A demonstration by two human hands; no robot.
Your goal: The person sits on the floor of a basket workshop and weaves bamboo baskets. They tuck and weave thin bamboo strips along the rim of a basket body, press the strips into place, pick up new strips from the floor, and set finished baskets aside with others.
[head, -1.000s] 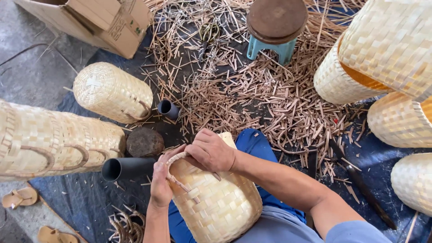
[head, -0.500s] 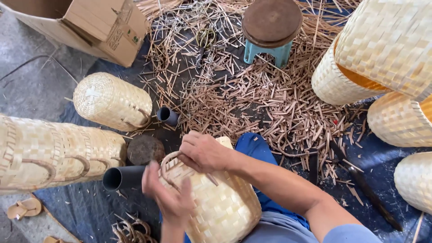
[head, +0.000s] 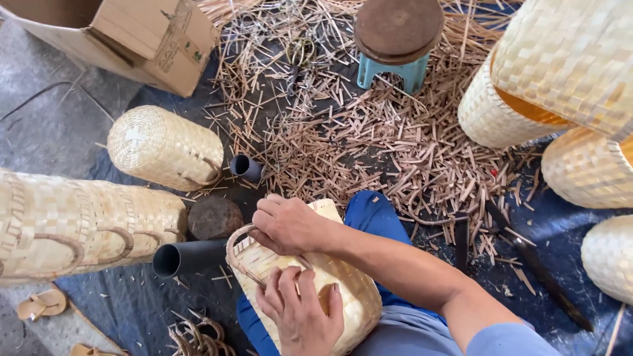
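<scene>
A dark tarp (head: 132, 310) (spread over the floor) carries bamboo offcuts (head: 395, 145) and woven baskets (head: 165, 148).

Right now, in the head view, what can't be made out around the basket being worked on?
- Rim of the woven basket: mostly covered by the right hand and left hand.
- Basket base: hidden against the person's lap.
- Far end of the black tube: hidden behind the basket.
- Stacked baskets: cut off by the top and right edges.
- Cardboard box: cut off by the top edge.
</scene>
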